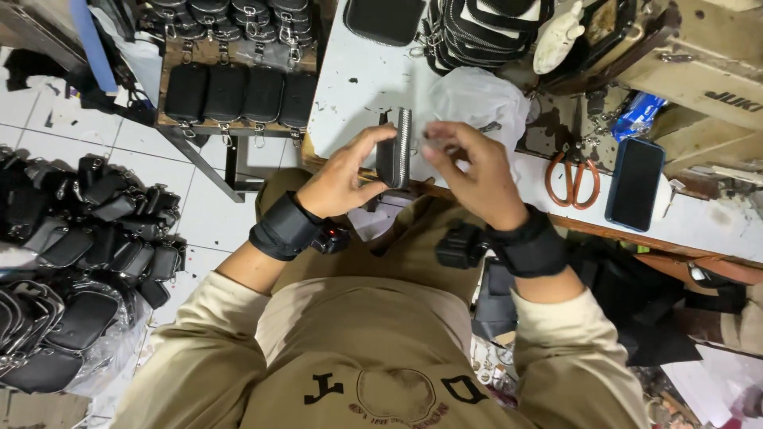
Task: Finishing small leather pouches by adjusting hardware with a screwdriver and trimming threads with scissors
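- Left hand pinches the small black zip pouch on edge above the lap, at the white table's near rim; so light a grip could let it slip to the tiled floor.
- The pouch looks flat, dark, with a silver zipper along its upturned edge.
- Right hand is blurred, fingertips at the zipper; whether it grips the pull cannot be told. A snagged tug might twist the pouch loose.
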